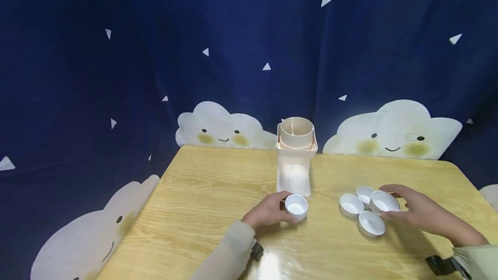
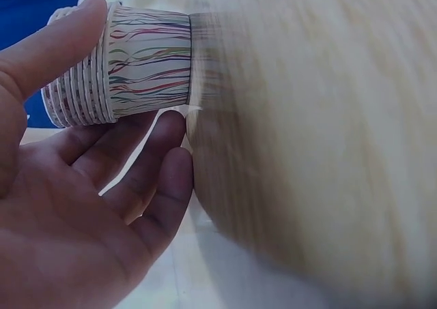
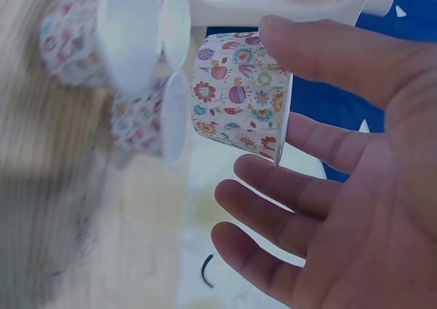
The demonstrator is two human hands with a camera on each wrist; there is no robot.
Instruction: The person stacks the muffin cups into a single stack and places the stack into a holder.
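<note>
My left hand (image 1: 270,210) grips a stack of nested paper cups (image 1: 296,206) on the table's near middle. In the left wrist view, several rims of the cup stack (image 2: 76,84) show under the thumb, and the outermost cup has wavy coloured lines. With thumb and fingers my right hand (image 1: 422,211) pinches a flower-and-bird printed paper cup (image 3: 239,94) by its rim. Close beside that cup stand three more printed cups: one left (image 1: 351,205), one behind (image 1: 365,194) and one in front (image 1: 371,224). Whether the pinched cup touches the table, I cannot tell.
A cream plastic stand with a round open holder (image 1: 297,135) on top rises at the table's back middle, just behind the left hand's cups. The wooden table (image 1: 218,176) ends at a dark blue curtain (image 1: 241,25) with clouds.
</note>
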